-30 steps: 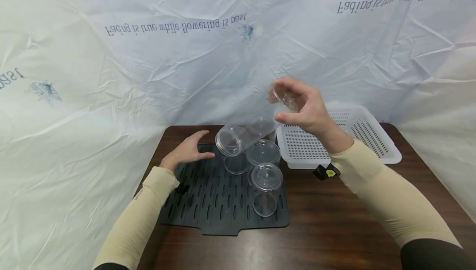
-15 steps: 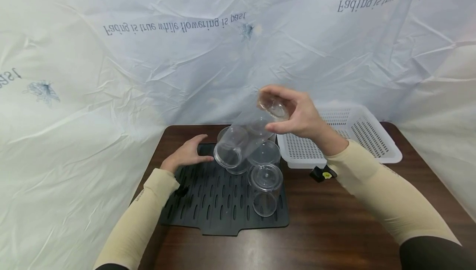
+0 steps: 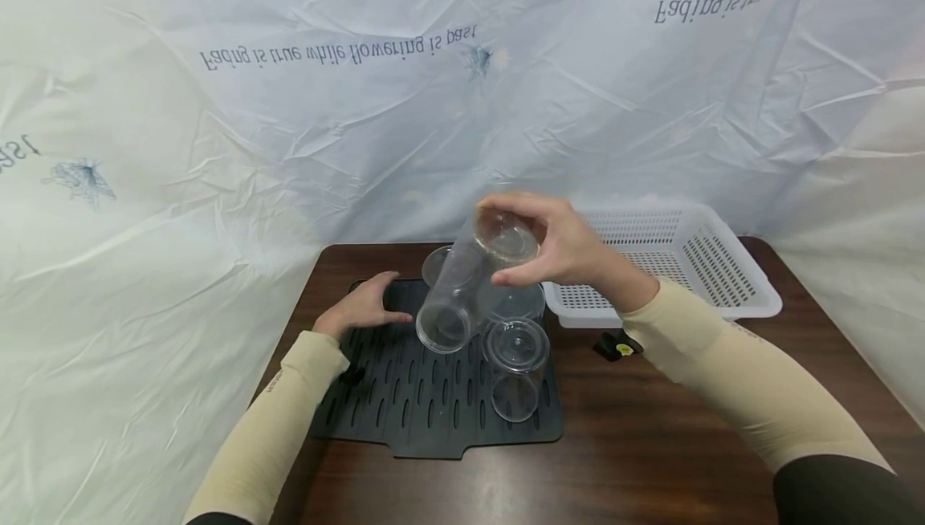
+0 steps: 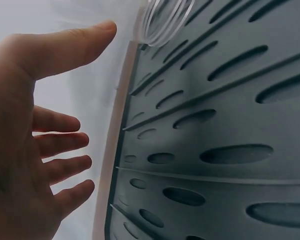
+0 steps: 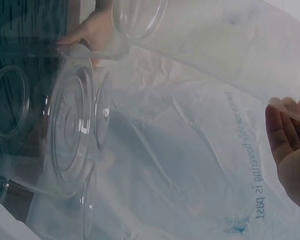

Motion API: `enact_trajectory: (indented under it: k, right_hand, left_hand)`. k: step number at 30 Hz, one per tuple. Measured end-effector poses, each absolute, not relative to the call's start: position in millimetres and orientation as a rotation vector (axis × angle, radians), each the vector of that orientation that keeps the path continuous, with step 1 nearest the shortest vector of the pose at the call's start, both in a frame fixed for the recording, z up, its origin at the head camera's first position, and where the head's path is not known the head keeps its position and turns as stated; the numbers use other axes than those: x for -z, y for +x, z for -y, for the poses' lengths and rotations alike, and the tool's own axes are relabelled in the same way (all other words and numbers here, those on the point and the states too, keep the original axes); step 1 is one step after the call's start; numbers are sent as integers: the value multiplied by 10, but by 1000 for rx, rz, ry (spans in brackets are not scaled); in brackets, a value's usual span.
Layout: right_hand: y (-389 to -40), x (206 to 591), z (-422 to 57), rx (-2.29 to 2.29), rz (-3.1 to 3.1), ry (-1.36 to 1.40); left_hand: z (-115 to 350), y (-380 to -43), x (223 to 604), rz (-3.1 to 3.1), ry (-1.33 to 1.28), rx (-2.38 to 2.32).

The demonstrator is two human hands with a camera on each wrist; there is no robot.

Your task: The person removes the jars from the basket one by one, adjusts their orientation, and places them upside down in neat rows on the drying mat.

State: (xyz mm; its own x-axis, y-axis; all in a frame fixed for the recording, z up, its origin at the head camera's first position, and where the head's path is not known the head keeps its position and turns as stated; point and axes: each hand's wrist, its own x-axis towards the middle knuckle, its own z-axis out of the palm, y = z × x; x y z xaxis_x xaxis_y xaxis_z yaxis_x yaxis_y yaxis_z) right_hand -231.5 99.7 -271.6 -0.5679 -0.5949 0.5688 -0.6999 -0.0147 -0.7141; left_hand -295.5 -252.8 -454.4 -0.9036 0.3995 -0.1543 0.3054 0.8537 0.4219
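Observation:
My right hand (image 3: 560,244) grips a clear plastic jar (image 3: 457,288) round its closed base. The jar tilts with its open threaded mouth low and to the left, above a black ridged drying mat (image 3: 426,417). Left of that mouth, my left hand (image 3: 364,304) is spread, thumb apart from the fingers, touching no jar. In the left wrist view its fingers (image 4: 65,142) hold nothing, and threaded jar rings (image 4: 165,22) show at the top. Several more clear jars stand mouth down on the mat, the nearest jar (image 3: 516,372) at its right side.
A white perforated basket (image 3: 755,292) stands at the back right of the brown wooden table (image 3: 636,445), just right of the jars. Printed pale sheeting (image 3: 361,132) hangs behind the table and at both sides.
My right hand has come down and to the left with the jar, which has swung to a steeper, mouth-down tilt. My left hand has shifted slightly lower.

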Motion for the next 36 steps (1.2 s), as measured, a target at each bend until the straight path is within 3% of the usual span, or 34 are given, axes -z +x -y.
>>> enact_trajectory:
  k: [36]
  right_hand:
    - [-2288,3151,-637,-1121,2290,1677]
  left_hand:
    - [2535,-2919,4801,-2750,431,-401]
